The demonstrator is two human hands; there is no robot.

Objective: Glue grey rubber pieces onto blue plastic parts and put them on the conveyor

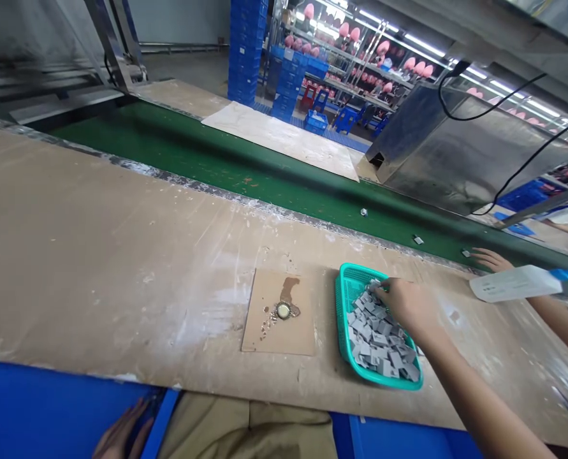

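Left hand (121, 437): nearest the camera, at the bottom edge of the head view, lying flat with fingers spread on the rim of a blue bin (49, 414); it grips nothing.
Lap: khaki cloth (245, 433) between two blue bins, just below the bench edge.
Bench (97, 268): worn, scratched board with pale smears, running across the whole view.
Cardboard square (278, 315): flat on the bench, left of the basket, with a brown stain and a small round cap (283, 310) on it.
Basket (348, 284): teal mesh, just right of the cardboard, tilted with its long side away from the camera.
Grey pieces (379, 341): a heap of small flat grey squares filling the basket.
Right hand (403, 301): reaching from the lower right, over the far part of the basket, fingers curled down with the tips on the top of the grey heap; whether a piece is pinched cannot be told.
Pieces relative to hand: directly under the fingertips and spreading toward the camera from them.
Conveyor (217, 166): green belt beyond the bench, with three single small grey pieces on it, well apart from the basket.
Another person's hand (491, 259): at the belt's edge, right of the basket, beside a white bottle (516, 284).
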